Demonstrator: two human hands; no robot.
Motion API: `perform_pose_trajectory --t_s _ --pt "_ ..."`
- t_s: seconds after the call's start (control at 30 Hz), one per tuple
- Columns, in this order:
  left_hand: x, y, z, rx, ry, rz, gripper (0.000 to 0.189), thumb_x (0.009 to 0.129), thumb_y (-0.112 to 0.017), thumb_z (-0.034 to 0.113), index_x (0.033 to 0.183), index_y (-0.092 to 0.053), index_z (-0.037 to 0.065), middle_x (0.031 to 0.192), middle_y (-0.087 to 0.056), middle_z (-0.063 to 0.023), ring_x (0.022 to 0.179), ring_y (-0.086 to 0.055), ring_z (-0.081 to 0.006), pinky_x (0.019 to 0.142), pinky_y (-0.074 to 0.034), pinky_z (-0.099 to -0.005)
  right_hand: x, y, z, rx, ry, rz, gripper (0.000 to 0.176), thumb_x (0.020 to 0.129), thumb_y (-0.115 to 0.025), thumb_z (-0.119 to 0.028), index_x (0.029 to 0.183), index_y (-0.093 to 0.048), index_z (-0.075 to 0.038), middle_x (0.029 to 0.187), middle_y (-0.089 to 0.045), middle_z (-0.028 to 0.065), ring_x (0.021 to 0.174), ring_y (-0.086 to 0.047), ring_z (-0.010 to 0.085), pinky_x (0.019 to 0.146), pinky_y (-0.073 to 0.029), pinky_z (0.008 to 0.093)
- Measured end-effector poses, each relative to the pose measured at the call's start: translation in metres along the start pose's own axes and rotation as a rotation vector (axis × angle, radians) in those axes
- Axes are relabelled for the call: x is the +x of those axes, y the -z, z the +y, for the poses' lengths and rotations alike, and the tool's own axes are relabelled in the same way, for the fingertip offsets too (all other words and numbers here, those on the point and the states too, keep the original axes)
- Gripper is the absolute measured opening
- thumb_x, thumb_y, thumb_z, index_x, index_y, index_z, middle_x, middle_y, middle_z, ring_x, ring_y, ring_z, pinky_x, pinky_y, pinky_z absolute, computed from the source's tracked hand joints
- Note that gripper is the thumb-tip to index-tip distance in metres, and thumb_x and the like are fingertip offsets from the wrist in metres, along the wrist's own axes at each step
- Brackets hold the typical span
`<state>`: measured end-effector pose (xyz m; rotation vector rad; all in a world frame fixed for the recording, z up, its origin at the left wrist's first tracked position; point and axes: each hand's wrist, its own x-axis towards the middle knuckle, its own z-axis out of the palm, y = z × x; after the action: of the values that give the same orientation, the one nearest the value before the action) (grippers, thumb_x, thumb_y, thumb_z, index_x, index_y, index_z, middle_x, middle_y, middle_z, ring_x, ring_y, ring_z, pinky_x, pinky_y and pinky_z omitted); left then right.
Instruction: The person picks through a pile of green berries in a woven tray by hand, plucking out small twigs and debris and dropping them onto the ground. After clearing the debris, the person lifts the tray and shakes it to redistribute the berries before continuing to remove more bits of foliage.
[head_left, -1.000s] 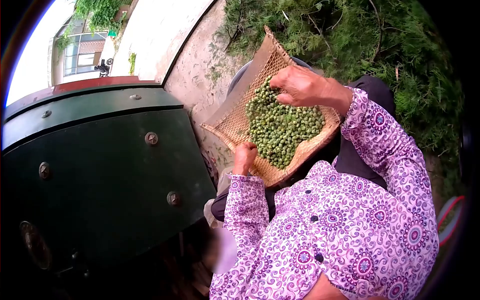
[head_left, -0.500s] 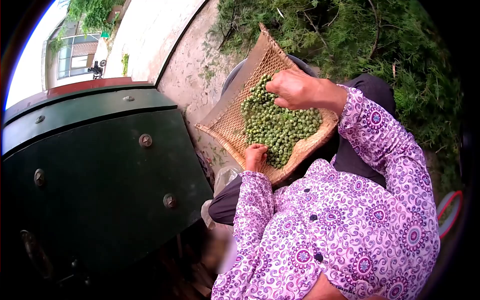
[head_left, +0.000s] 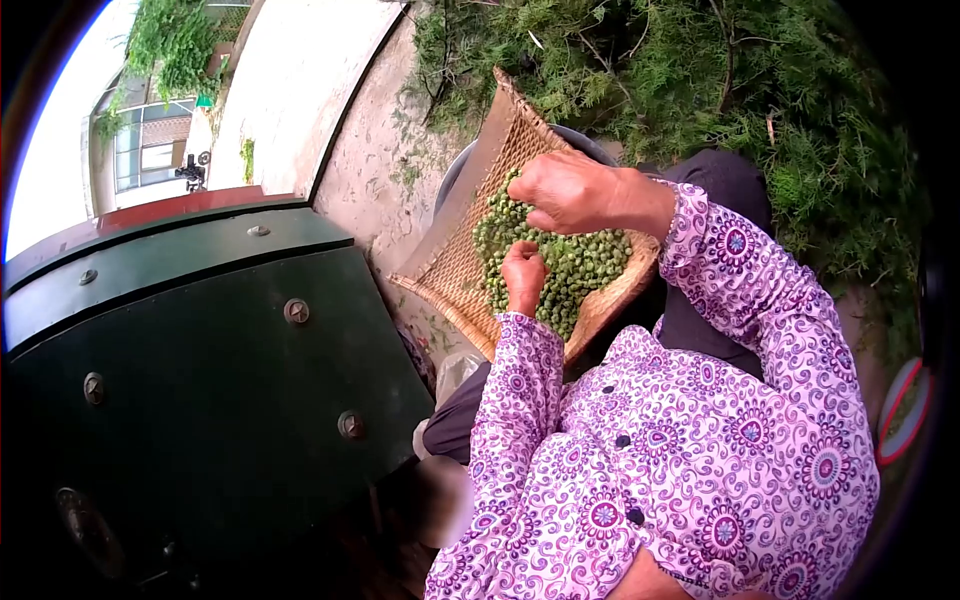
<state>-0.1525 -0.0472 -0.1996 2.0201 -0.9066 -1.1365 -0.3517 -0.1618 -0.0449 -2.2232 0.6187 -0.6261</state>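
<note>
A heap of small round green berries (head_left: pixel 580 272) lies in a woven wicker scoop basket (head_left: pixel 462 245), tilted across my lap. Over the near left part of the heap, my left hand (head_left: pixel 523 275) is closed with its fingertips pinched together. My right hand (head_left: pixel 570 190) is above the upper part of the heap, thumb and fingers also drawn in. Whatever either hand holds is too small or hidden to make out. Behind the basket, the rim of a grey metal basin (head_left: pixel 590 145) partly shows.
A dark green metal door panel (head_left: pixel 200 390) with star-shaped studs stands close on my left. Leafy evergreen branches (head_left: pixel 660 80) spread at the upper right. Concrete ground (head_left: pixel 375 130) runs past the basket. A pale plastic bag (head_left: pixel 455 378) lies by my knee.
My left hand has moved up and inward from the basket's near edge to over the berries. My right hand has shifted slightly left and down in view. The whole view has turned a little.
</note>
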Motion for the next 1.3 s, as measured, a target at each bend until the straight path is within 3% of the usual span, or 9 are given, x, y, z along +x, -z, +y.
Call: perform_pose_trajectory --t_s 0.17,0.27,0.53,0.6,0.7,0.8,0.97,1.1,1.3 --pt "0.011 -0.018 0.009 0.529 -0.248 -0.083 0.024 0.068 -0.060 0.004 0.091 -0.064 0.002 0.080 -0.065 -0.0133 0.073 -0.063 -0.0227 0.066 -0.048 -0.0327 -0.001 0.010 -0.004 -0.082 -0.100 -0.066 0.016 0.068 -0.060 -0.008 0.075 -0.053 0.004 0.074 -0.055 0.0204 0.075 -0.059 0.0361 0.067 -0.047 0.0427" --pt "0.017 -0.025 0.007 0.674 -0.224 -0.118 0.031 0.066 -0.063 0.011 0.097 -0.064 0.006 0.089 -0.064 -0.0168 0.084 -0.062 -0.0287 0.076 -0.047 -0.0354 -0.001 0.013 -0.005 -0.086 -0.088 -0.058 0.016 0.067 -0.060 -0.007 0.076 -0.053 0.005 0.074 -0.055 0.0210 0.075 -0.059 0.0360 0.068 -0.046 0.0429" --pt "0.027 -0.020 -0.011 0.730 -0.156 -0.105 0.015 0.066 -0.057 0.010 0.076 -0.066 0.003 0.074 -0.062 -0.0192 0.067 -0.061 -0.0313 0.067 -0.047 -0.0373 -0.001 0.016 -0.001 -0.118 -0.120 -0.084 0.011 0.067 -0.056 -0.004 0.072 -0.055 0.006 0.070 -0.057 0.0214 0.070 -0.060 0.0355 0.063 -0.047 0.0427" --pt "0.032 -0.009 -0.022 0.543 -0.044 -0.136 0.007 0.068 -0.057 0.006 0.069 -0.061 0.001 0.063 -0.061 -0.0128 0.057 -0.058 -0.0250 0.057 -0.047 -0.0351 -0.004 0.016 -0.001 -0.098 -0.090 -0.035 0.011 0.067 -0.056 -0.004 0.072 -0.055 0.006 0.070 -0.057 0.0208 0.068 -0.060 0.0351 0.062 -0.048 0.0425" --pt "0.015 0.010 -0.001 -0.212 0.275 -0.391 0.012 0.078 -0.054 0.000 0.069 -0.051 0.009 0.057 -0.047 0.0024 0.051 -0.049 -0.0110 0.044 -0.042 -0.0245 -0.007 0.015 0.001 -0.110 -0.088 -0.030 0.012 0.068 -0.057 -0.006 0.072 -0.055 0.005 0.068 -0.057 0.0193 0.068 -0.060 0.0333 0.062 -0.048 0.0412" --pt "-0.009 0.024 0.030 -0.612 0.282 -0.424 0.008 0.081 -0.056 0.002 0.079 -0.053 0.009 0.067 -0.052 0.0016 0.052 -0.050 -0.0105 0.053 -0.048 -0.0302 -0.007 0.013 0.004 -0.074 -0.143 -0.071 0.012 0.068 -0.058 -0.007 0.072 -0.056 0.005 0.067 -0.057 0.0192 0.068 -0.060 0.0324 0.063 -0.048 0.0408" --pt "-0.026 0.041 0.049 -0.867 0.088 -0.601 0.014 0.081 -0.058 0.004 0.094 -0.056 0.007 0.079 -0.060 -0.0016 0.066 -0.059 -0.0138 0.064 -0.050 -0.0341 -0.008 -0.003 0.010 0.011 -0.067 -0.171 0.018 0.068 -0.057 -0.011 0.074 -0.055 0.006 0.069 -0.058 0.0198 0.070 -0.060 0.0329 0.066 -0.047 0.0415" --pt "-0.043 0.033 0.083 -0.942 0.005 -0.538 0.014 0.083 -0.057 0.004 0.096 -0.055 0.006 0.088 -0.063 -0.0055 0.074 -0.062 -0.0178 0.069 -0.052 -0.0351 -0.009 -0.032 0.016 0.204 -0.179 -0.254 0.047 0.068 -0.066 -0.027 0.099 -0.057 0.008 0.090 -0.061 0.0237 0.088 -0.059 0.0313 0.077 -0.047 0.0363" --pt "-0.058 0.032 0.091 -0.909 -0.041 -0.525 0.015 0.083 -0.056 0.003 0.098 -0.054 0.006 0.086 -0.062 -0.0051 0.071 -0.060 -0.0149 0.065 -0.052 -0.0325 -0.007 -0.033 0.009 0.644 -0.299 -0.340 0.022 0.069 -0.061 -0.013 0.082 -0.059 0.004 0.070 -0.063 0.0109 0.060 -0.062 0.0156 0.053 -0.049 0.0265"
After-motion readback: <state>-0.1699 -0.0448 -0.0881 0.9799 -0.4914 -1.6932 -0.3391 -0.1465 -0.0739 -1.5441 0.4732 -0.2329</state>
